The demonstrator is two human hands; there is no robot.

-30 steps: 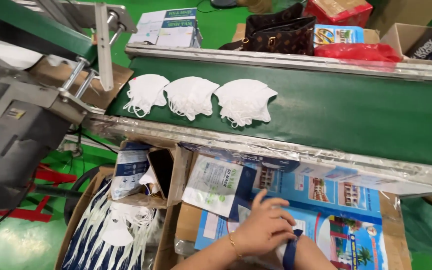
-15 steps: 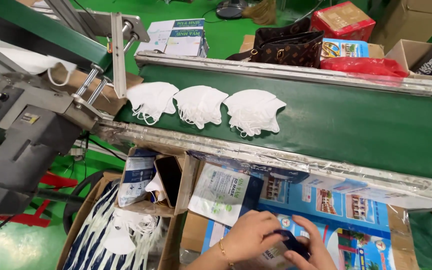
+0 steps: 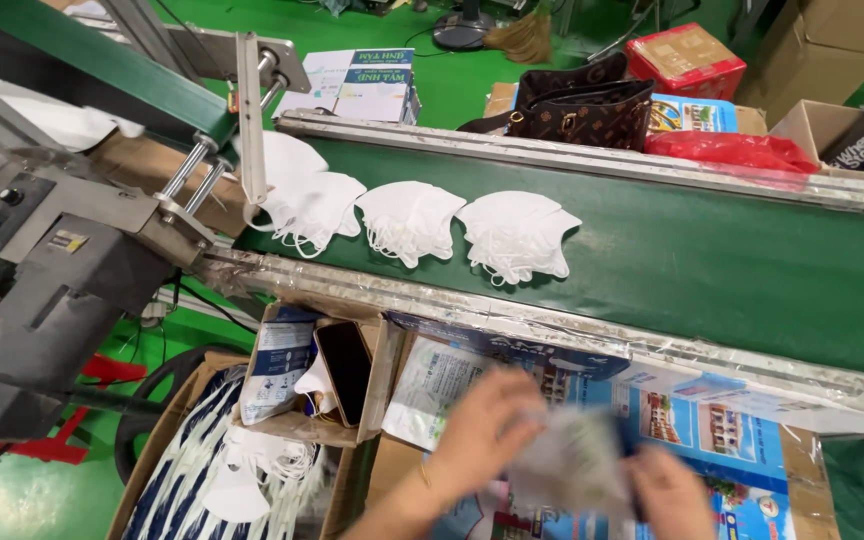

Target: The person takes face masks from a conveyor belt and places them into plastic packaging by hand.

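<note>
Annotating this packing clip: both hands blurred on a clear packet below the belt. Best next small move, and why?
Probably finish settling the clear packet first: the left hand and right hand both grip it, motion-blurred, over the printed carton. Then reach up to the nearest white mask, since several lie unpicked on the green conveyor belt.

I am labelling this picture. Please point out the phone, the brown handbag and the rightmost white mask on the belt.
phone (image 3: 344, 371): head view, middle of its dark screen.
brown handbag (image 3: 582, 112): head view, middle of its front side.
rightmost white mask (image 3: 517, 236): head view, centre of its folded body.
</note>
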